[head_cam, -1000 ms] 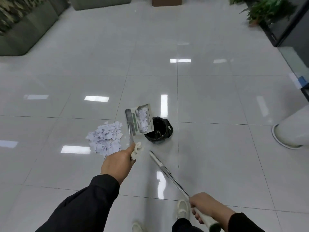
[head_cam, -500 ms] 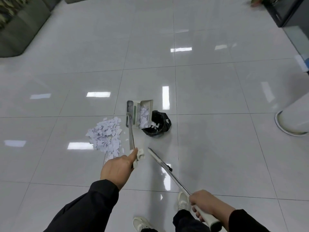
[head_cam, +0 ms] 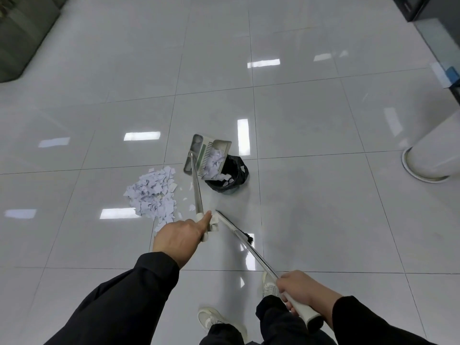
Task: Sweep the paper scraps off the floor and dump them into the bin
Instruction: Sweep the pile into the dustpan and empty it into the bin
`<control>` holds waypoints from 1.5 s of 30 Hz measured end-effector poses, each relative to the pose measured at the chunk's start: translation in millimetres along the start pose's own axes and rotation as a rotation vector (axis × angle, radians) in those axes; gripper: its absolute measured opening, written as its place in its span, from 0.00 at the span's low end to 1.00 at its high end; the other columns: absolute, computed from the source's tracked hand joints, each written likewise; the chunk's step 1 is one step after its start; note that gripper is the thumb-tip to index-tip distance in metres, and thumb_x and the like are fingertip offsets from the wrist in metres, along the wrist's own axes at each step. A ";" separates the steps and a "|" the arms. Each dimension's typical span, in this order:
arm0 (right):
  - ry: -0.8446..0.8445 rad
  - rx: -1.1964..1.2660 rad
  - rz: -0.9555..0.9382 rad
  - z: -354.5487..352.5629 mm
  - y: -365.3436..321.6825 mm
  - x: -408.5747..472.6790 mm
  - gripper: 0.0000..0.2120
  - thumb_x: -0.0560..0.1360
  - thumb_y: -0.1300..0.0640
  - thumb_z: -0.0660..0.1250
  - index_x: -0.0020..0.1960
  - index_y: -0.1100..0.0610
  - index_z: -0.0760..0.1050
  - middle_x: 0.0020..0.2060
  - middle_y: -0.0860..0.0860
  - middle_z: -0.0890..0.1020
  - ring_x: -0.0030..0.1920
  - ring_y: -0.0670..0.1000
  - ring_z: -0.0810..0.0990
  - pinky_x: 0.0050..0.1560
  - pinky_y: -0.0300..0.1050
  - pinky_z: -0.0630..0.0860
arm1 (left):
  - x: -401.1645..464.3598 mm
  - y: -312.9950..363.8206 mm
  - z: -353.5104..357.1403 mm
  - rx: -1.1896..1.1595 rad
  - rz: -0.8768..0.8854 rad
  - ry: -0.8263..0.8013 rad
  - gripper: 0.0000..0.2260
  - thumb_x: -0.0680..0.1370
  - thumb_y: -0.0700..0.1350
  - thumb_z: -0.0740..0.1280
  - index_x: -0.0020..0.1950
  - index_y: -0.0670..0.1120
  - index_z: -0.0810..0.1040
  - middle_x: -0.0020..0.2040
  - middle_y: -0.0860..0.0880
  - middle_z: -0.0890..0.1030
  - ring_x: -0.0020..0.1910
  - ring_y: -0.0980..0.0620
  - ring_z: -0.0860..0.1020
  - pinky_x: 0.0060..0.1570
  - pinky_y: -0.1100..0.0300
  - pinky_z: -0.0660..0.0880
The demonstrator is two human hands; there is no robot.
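Note:
My left hand (head_cam: 180,237) grips the white handle of a long-handled grey dustpan (head_cam: 207,155), which is tilted over a small bin lined with a black bag (head_cam: 236,174). White paper scraps slide from the pan into the bin. A pile of paper scraps (head_cam: 151,192) lies on the floor left of the bin, with a few loose bits around it. My right hand (head_cam: 302,292) grips the white handle of a broom (head_cam: 245,241), whose metal pole slants up-left; its dark bristles show near the pole's middle.
Glossy white tiled floor (head_cam: 323,195) all around. A white rounded base (head_cam: 433,155) stands at the right edge. Dark furniture sits at the top left and top right corners. My white shoes (head_cam: 210,319) are at the bottom centre.
The dustpan has tipped further toward the bin and scraps are now spilling into it. The view has shifted downward; both hands keep their hold.

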State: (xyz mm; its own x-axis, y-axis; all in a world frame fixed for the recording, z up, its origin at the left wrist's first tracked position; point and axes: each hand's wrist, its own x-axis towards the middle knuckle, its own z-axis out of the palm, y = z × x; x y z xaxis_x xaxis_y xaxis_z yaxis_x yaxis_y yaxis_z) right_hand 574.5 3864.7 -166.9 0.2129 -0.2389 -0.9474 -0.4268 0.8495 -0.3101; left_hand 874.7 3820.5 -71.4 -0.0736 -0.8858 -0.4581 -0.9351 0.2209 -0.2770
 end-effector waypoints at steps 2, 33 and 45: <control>0.007 0.011 0.004 0.7 2.0 0.5 0.02 0.70 0.65 0.60 0.42 0.62 0.71 0.27 0.56 0.73 0.22 0.51 0.71 0.26 0.38 0.71 | -1.0 2.7 -5.7 -0.002 0.001 -0.024 0.33 0.83 0.40 0.58 0.84 0.53 0.46 0.44 0.47 0.72 0.37 0.45 0.72 0.37 0.53 0.69; 0.061 0.090 -0.066 -4.1 -3.4 -35.4 0.05 0.73 0.68 0.60 0.38 0.62 0.69 0.28 0.59 0.72 0.22 0.51 0.68 0.25 0.37 0.66 | -14.6 -27.2 -36.6 -0.469 -0.329 0.207 0.26 0.83 0.54 0.60 0.81 0.62 0.56 0.41 0.51 0.79 0.40 0.47 0.77 0.38 0.55 0.70; 0.286 0.259 -0.079 -38.8 17.3 -105.4 0.02 0.74 0.67 0.61 0.43 0.64 0.72 0.33 0.61 0.75 0.24 0.52 0.67 0.24 0.38 0.65 | -88.6 -82.2 -11.9 -1.020 -0.681 0.251 0.05 0.77 0.45 0.68 0.42 0.48 0.79 0.35 0.46 0.80 0.36 0.46 0.76 0.33 0.57 0.68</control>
State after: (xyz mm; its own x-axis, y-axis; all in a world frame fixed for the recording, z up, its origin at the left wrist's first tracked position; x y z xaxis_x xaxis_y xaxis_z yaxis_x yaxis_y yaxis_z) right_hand 510.6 3886.3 -75.5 -0.0329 -0.3986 -0.9165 -0.1748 0.9052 -0.3874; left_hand 954.0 3876.0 2.1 0.5709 -0.7739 -0.2742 -0.6430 -0.6291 0.4368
